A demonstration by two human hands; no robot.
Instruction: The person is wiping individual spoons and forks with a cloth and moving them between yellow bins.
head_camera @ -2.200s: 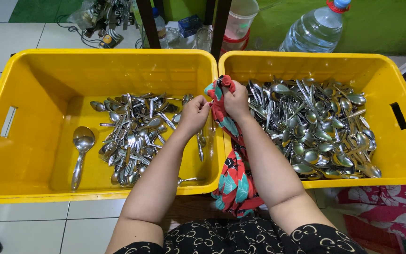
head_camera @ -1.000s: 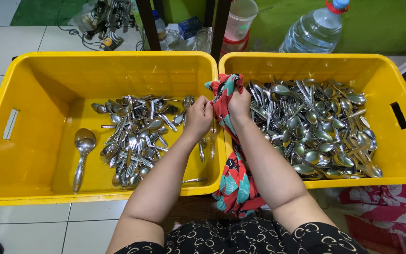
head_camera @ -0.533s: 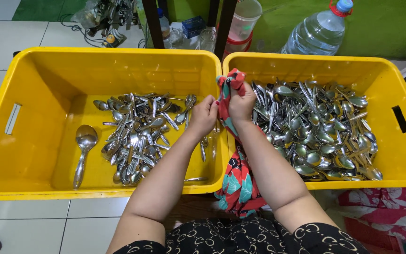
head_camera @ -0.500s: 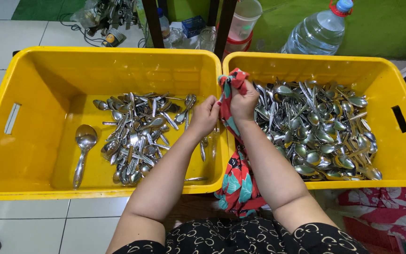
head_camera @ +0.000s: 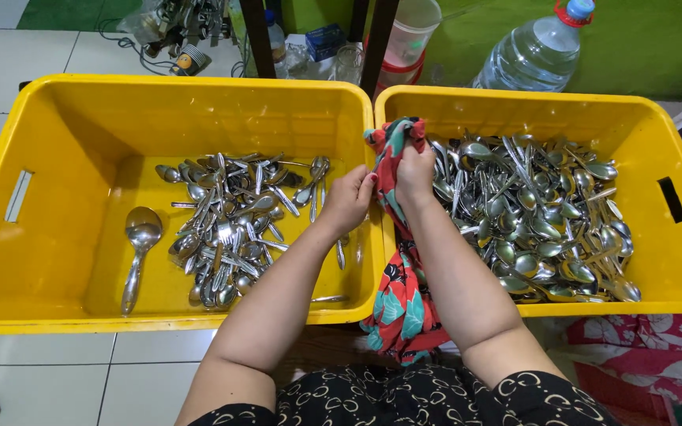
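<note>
Two yellow plastic crates sit side by side on a pale tiled floor [head_camera: 37,371], smooth-walled and glossy, each with a slot handle cut in its outer side. Both hands meet right over the shared rims. Left hand [head_camera: 348,200] is curled shut, fingers tucked in, pressed against the red-and-teal patterned cloth [head_camera: 400,304]; what it pinches inside the cloth is hidden. Right hand [head_camera: 415,173] is clenched on the cloth's bunched top, and the soft fabric hangs down over the crate edge between the forearms to the person's lap. Left crate [head_camera: 57,126] holds a loose heap of shiny steel cutlery [head_camera: 234,229], spoons and forks tangled together, with one big round-bowled ladle [head_camera: 140,252] lying apart near its left wall. Right crate [head_camera: 649,142] is far fuller: a dense pile of polished spoons [head_camera: 546,217] spread wall to wall. Behind the crates stand a clear water bottle [head_camera: 534,55] with a red cap ring, a pale plastic bucket [head_camera: 408,35], two dark posts and a tangle of cables [head_camera: 179,28] on the floor. Red floral fabric [head_camera: 641,359] lies below the right crate.
</note>
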